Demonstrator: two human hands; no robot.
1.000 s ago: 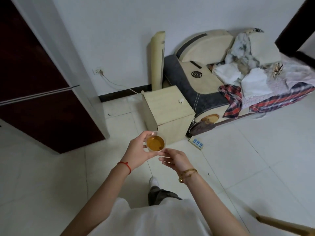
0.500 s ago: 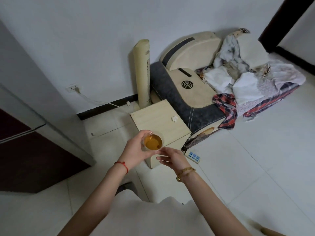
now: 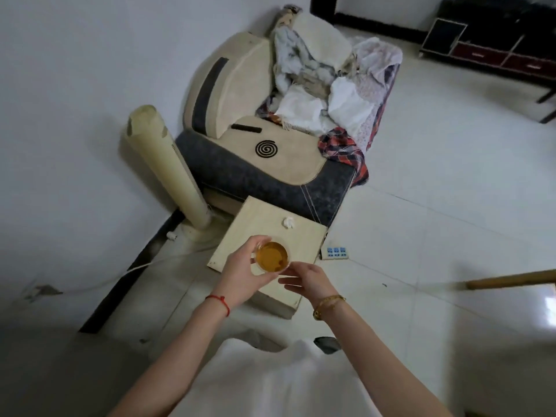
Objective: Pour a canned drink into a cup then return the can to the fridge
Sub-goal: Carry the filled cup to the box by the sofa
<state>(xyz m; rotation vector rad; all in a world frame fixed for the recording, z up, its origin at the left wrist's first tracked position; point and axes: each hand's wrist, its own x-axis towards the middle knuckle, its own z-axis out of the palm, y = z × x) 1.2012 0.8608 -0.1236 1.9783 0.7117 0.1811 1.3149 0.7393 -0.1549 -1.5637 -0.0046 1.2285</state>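
Holding a clear cup (image 3: 272, 256) of amber drink at lower centre, the left hand (image 3: 240, 276) has its grip wrapped round the wall; the right hand (image 3: 307, 279) hovers just beside, fingers loosely spread, holding nothing. Since a second ago the fridge has left the frame and a small wooden cabinet (image 3: 255, 224) now lies directly beneath. No can visible; pouring judged complete, set-down likely next.

I've stepped in over the small wooden cabinet (image 3: 264, 233); the fridge has dropped from view, and a dark TV stand (image 3: 487, 49) appears.
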